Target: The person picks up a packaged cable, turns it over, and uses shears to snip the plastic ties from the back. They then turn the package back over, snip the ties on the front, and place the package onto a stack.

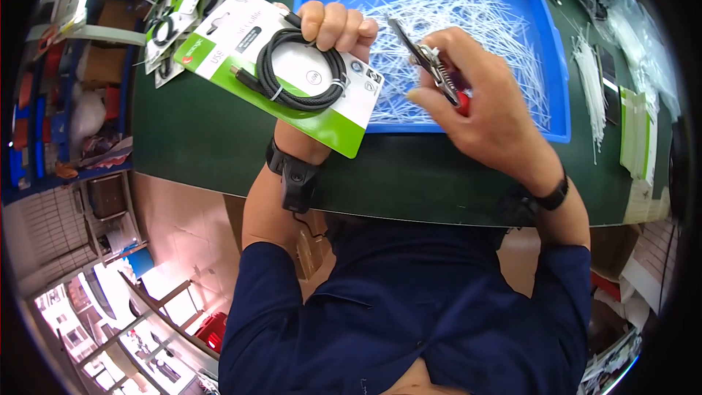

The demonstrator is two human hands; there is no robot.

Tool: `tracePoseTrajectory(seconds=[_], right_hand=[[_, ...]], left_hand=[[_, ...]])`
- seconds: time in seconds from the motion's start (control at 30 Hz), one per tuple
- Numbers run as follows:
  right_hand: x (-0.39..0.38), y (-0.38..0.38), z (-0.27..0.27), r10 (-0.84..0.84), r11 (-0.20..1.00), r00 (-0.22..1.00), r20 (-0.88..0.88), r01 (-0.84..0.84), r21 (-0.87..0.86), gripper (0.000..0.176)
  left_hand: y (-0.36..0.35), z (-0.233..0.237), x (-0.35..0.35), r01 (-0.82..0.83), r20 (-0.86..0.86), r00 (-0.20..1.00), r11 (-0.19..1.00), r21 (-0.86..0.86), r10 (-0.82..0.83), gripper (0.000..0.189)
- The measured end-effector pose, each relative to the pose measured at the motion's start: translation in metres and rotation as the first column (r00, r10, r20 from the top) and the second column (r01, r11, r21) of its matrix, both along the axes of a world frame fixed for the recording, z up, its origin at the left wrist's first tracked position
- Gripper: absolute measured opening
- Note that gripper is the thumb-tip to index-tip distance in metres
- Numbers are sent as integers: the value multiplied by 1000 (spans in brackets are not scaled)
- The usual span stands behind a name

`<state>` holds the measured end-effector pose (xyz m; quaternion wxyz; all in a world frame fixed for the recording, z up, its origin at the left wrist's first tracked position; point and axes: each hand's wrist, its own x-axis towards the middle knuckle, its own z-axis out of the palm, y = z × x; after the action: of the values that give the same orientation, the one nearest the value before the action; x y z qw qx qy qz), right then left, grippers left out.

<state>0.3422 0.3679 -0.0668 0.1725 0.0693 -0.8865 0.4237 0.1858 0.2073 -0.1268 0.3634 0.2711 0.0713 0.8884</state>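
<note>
My left hand is closed on a green and white cable card, which is tilted above the table. A coiled black braided USB cable lies against the card's front, held by white ties. To the right, my right hand is wrapped round a pair of cutting pliers with a spring and a red handle part. The pliers' tip points up and to the left, apart from the card. Below both hands is a blue tray full of loose white plastic strips.
Several carded cables are piled at the table's back left. On the right lie a bundle of white cable ties, a stack of green-edged cards and clear plastic bags. The dark green table ends near my body.
</note>
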Motion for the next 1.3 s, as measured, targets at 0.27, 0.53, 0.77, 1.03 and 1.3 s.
tracePoseTrajectory(seconds=[0.27, 0.53, 0.77, 1.03, 1.3], right_hand=[[-7, -16, -22, 24, 966, 994, -109, -52, -255, 36], [-6, -14, -26, 69, 974, 989, -128, -95, -204, 32], [-1, -12, -17, 164, 962, 976, -141, -190, -197, 27], [4, 3, -18, 130, 920, 982, 140, -67, -385, 24], [-1, 14, -17, -86, 989, 975, 206, 109, -103, 20]], left_hand=[[18, -18, 34, 145, 166, 975, 989, 16, -146, 31], [17, -17, 43, 153, 186, 972, 987, -40, -143, 22], [-1, -9, -8, 100, 231, 963, 983, 156, -135, 22], [-85, 14, -27, -68, 182, 982, 986, 150, 40, 35], [-104, 23, 8, -144, 191, 973, 986, 81, 126, 50]])
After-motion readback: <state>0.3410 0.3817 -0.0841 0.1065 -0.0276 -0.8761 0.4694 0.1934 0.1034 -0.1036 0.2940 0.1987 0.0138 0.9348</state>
